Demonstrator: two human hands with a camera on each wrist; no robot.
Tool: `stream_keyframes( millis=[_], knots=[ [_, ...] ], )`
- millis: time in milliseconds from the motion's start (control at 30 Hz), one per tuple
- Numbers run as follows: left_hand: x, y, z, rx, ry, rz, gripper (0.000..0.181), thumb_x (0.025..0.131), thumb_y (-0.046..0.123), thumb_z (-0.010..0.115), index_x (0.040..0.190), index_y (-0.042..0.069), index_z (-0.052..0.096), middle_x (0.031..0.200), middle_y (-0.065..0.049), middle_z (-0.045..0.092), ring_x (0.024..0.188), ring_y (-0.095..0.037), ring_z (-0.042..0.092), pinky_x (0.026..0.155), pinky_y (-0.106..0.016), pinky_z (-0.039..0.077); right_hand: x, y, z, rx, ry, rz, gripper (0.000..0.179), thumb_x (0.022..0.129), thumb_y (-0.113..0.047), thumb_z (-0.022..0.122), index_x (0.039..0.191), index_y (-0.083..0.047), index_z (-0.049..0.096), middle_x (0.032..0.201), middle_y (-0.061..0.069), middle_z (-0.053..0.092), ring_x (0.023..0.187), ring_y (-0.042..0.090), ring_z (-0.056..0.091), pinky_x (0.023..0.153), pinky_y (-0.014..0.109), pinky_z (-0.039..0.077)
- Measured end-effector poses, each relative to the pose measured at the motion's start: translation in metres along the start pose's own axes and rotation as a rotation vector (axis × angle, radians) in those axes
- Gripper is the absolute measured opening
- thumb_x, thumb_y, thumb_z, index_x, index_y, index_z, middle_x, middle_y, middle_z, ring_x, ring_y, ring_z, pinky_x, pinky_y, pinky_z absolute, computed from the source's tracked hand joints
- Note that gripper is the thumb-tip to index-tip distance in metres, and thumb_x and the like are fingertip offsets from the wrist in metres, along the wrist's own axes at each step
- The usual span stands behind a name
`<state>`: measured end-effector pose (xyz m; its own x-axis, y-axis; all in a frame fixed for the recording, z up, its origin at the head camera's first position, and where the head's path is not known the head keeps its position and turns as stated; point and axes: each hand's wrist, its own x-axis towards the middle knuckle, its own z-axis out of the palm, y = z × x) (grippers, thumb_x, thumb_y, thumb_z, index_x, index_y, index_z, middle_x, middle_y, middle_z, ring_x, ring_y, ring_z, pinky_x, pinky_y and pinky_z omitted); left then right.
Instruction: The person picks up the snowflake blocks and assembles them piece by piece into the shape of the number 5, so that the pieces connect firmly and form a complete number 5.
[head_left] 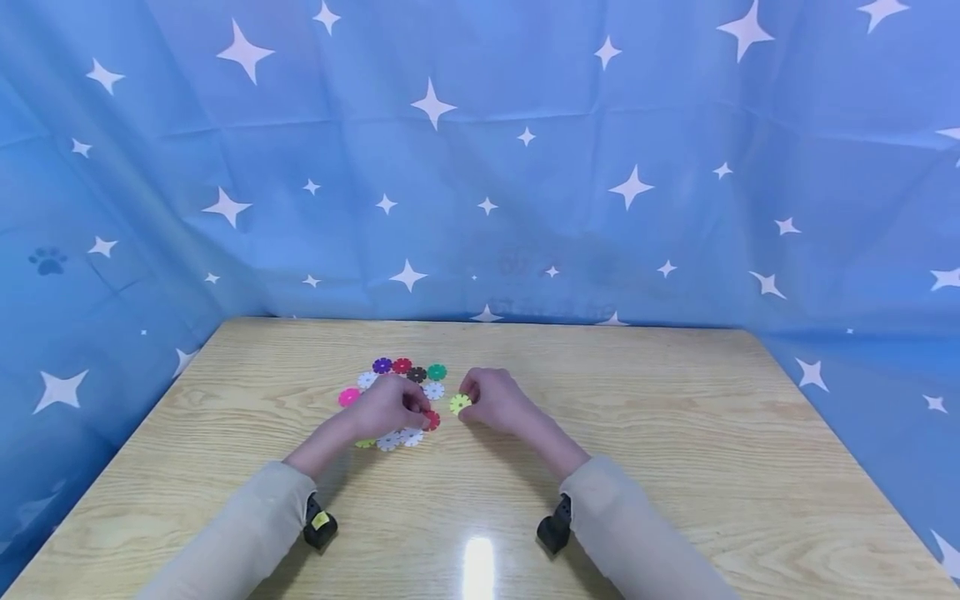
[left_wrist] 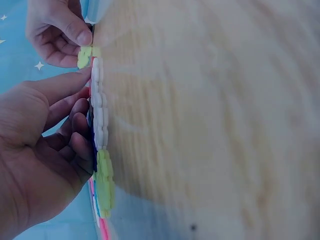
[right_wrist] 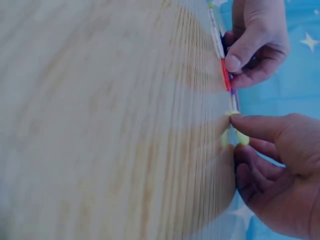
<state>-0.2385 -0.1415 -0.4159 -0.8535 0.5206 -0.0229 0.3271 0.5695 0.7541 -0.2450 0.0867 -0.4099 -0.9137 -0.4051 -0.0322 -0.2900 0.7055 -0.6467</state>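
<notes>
My left hand [head_left: 390, 406] pinches a red notched plastic disc [head_left: 432, 421], a snowflake-style building piece, at the right edge of a cluster of such discs. To its right, my right hand [head_left: 493, 400] grips a yellow notched disc [head_left: 460, 404] between thumb and fingertips. In the right wrist view the yellow disc [right_wrist: 242, 137] is tilted up close over the tabletop. White discs [head_left: 388, 442] lie just below the left hand, which hides the middle of the cluster.
Along the cluster's far side are a purple disc [head_left: 382, 365], a brown disc [head_left: 417, 375] and a green disc [head_left: 437, 372]. A pink disc [head_left: 348, 397] lies at its left. The wooden table [head_left: 675, 433] ends at a blue star-patterned curtain [head_left: 525, 192].
</notes>
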Motion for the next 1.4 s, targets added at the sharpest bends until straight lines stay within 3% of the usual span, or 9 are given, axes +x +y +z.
stream_keyframes(
  millis=[500, 800, 967, 1133, 1400],
  knots=[
    [0.002, 0.005, -0.001, 0.020, -0.016, -0.029, 0.014, 0.083, 0.005, 0.084, 0.088, 0.006, 0.071, 0.078, -0.001, 0.061, 0.071, -0.015, 0.054, 0.064, -0.028, 0.048, -0.005, 0.005, -0.006, 0.033, 0.035, -0.002, 0.025, 0.083, 0.002, 0.080, 0.103, -0.005, 0.068, 0.091, 0.002, 0.064, 0.088, 0.018, 0.060, 0.078, 0.035, 0.053],
    [0.001, 0.007, 0.001, 0.036, -0.003, 0.026, 0.025, 0.083, -0.002, 0.082, 0.095, 0.005, 0.061, 0.085, -0.002, 0.061, 0.077, -0.016, 0.056, 0.067, -0.027, 0.051, -0.016, 0.011, -0.013, 0.103, 0.104, 0.006, 0.011, 0.092, 0.004, 0.069, 0.100, -0.003, 0.071, 0.086, 0.002, 0.066, 0.079, 0.016, 0.061, 0.071, 0.031, 0.053],
    [-0.002, 0.007, 0.002, 0.041, 0.071, 0.062, 0.022, 0.083, -0.003, 0.081, 0.093, 0.006, 0.064, 0.085, -0.001, 0.062, 0.077, -0.016, 0.057, 0.067, -0.027, 0.052, -0.020, 0.013, -0.019, 0.183, 0.133, 0.043, 0.008, 0.095, -0.001, 0.068, 0.102, -0.002, 0.071, 0.085, 0.003, 0.067, 0.073, 0.018, 0.065, 0.064, 0.030, 0.053],
    [-0.004, 0.008, 0.001, -0.048, 0.152, 0.060, 0.015, 0.086, -0.004, 0.078, 0.094, 0.006, 0.069, 0.084, -0.001, 0.064, 0.075, -0.018, 0.060, 0.065, -0.027, 0.054, -0.024, 0.015, -0.024, 0.269, 0.151, 0.071, 0.011, 0.098, -0.003, 0.065, 0.108, -0.002, 0.070, 0.086, 0.004, 0.067, 0.071, 0.020, 0.064, 0.063, 0.032, 0.056],
    [-0.001, 0.022, 0.007, -0.169, 0.176, 0.083, 0.009, 0.092, -0.001, 0.072, 0.100, 0.003, 0.071, 0.087, -0.004, 0.069, 0.074, -0.025, 0.068, 0.066, -0.035, 0.060, -0.033, 0.013, -0.027, 0.507, 0.173, 0.120, 0.013, 0.098, 0.002, 0.064, 0.110, 0.004, 0.068, 0.089, 0.012, 0.069, 0.075, 0.027, 0.067, 0.071, 0.040, 0.061]
  ],
)
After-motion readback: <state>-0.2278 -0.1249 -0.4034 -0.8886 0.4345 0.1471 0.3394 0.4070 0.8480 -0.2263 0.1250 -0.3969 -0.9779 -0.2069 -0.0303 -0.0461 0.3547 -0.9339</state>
